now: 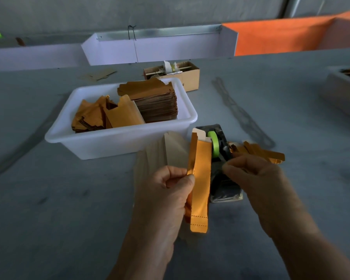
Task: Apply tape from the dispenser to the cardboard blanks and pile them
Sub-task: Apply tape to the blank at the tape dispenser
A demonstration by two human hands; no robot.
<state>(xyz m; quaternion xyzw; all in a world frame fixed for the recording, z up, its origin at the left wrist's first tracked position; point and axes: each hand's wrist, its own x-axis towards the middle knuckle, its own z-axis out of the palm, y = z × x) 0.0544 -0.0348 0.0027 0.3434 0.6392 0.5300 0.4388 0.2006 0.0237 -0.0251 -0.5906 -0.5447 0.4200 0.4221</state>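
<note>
Left grip pinches glossy orange blank — right grip curled at dispenser, contents unclear.

There was one white plastic tub, one black tape dispenser, one brown cardboard box, and two hands.

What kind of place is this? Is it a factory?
Probably a small packaging workshop. A white tub holds stacks of gold cardboard blanks, a tape dispenser sits on a long grey worktable, and the left hand holds one blank.
</note>
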